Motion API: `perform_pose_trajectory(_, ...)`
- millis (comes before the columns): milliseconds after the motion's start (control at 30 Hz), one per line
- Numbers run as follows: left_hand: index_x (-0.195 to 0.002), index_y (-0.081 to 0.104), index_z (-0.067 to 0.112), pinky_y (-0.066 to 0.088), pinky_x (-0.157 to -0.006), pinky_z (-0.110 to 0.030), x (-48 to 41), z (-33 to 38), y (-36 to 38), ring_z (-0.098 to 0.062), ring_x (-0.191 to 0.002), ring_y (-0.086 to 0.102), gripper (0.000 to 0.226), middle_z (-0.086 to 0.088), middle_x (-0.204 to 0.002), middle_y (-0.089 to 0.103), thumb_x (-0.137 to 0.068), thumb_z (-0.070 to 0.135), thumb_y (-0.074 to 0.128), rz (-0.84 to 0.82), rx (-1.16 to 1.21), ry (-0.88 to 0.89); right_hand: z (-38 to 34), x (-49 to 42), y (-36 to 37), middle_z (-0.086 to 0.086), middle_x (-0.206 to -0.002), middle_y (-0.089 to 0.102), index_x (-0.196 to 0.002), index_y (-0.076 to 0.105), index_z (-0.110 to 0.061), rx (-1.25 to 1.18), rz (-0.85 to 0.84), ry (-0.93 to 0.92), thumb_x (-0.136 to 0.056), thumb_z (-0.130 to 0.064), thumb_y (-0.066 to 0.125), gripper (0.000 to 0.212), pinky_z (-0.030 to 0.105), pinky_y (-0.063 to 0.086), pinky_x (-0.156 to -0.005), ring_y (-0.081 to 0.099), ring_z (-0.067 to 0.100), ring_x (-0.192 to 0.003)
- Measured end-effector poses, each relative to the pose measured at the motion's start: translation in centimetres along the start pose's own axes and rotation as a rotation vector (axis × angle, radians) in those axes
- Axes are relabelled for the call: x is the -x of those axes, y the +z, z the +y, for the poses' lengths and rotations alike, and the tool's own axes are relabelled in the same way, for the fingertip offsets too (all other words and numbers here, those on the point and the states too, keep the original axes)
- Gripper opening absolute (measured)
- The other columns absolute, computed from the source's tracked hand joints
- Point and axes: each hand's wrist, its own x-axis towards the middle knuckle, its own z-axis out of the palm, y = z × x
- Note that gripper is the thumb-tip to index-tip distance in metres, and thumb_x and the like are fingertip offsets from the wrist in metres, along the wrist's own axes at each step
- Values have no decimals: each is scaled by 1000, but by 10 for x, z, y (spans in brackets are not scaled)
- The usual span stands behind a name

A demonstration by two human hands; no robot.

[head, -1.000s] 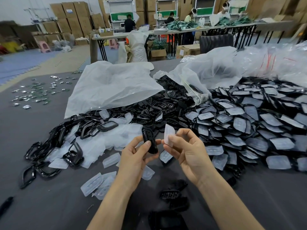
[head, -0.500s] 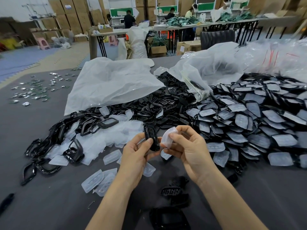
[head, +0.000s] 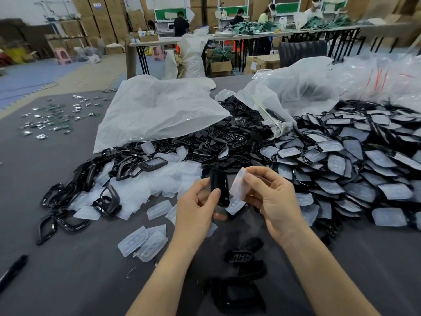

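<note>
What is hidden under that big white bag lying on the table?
Black plastic parts and clear pads poke out from under the near edge of the white bag. Whatever lies deeper beneath it is covered.

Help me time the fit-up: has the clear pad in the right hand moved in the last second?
Yes: the clear pad has dropped toward the loose pad lying on the table below it, nearer the black shell.

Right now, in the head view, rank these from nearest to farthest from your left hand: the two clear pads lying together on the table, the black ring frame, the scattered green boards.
1. Clear pads: on the table, just left of and below the left hand.
2. Black ring frame: farther left, at the pile's edge.
3. Green boards: far back left.
</note>
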Motion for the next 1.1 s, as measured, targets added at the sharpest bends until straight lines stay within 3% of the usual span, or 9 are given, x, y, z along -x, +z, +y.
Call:
perform_pose_trajectory(333, -98, 63, 34, 51, -57, -17, 1, 2, 1, -3, -61, 66, 29, 7, -81, 76, -94, 6, 58, 51, -74, 20, 0, -3, -7, -3, -75, 69, -82, 65, -12, 160, -44, 25, -88, -3, 63, 11, 23, 54, -68, 64, 9, -72)
perform_pose_trajectory(533, -103, 64, 21, 57, -83, -46, -2, -1, -1, -24, -85, 73, 17, -4, -90, 76, -94, 8, 59, 54, -56, -15, 1, -5, -8, -7, -67, 65, -80, 64, -13, 119, -1, 52, -87, -1, 63, 14, 15, 44, -53, 54, 3, -58)
perform_pose_trajectory(767, -101, 46, 10, 60, -69, -35, -5, 2, -3, -32, -83, 73, 21, -15, -91, 75, -92, -7, 54, 100, 179, -52, 0, -7, -7, 3, -65, 63, -85, 63, -4, -131, 89, 116, -87, 8, 57, 14, 20, 56, -60, 64, 10, -58)
perform_pose_trajectory(1000, -101, 41, 11, 59, -70, -35, -9, 8, -6, -37, -90, 71, 20, -21, -99, 73, -96, -8, 44, 115, 481, -165, -5, -8, -9, 3, -57, 64, -78, 59, -3, -366, 190, 210, -88, 10, 54, 17, 18, 55, -56, 65, 11, -53)
perform_pose_trajectory(1100, -102, 43, 9, 59, -72, -35, -8, 9, -7, -37, -94, 70, 18, -22, -103, 71, -96, -8, 42, 121, 540, -176, -5, -6, -7, 4, -59, 65, -76, 60, -7, -362, 165, 249, -86, 8, 57, 18, 19, 55, -55, 66, 13, -54)
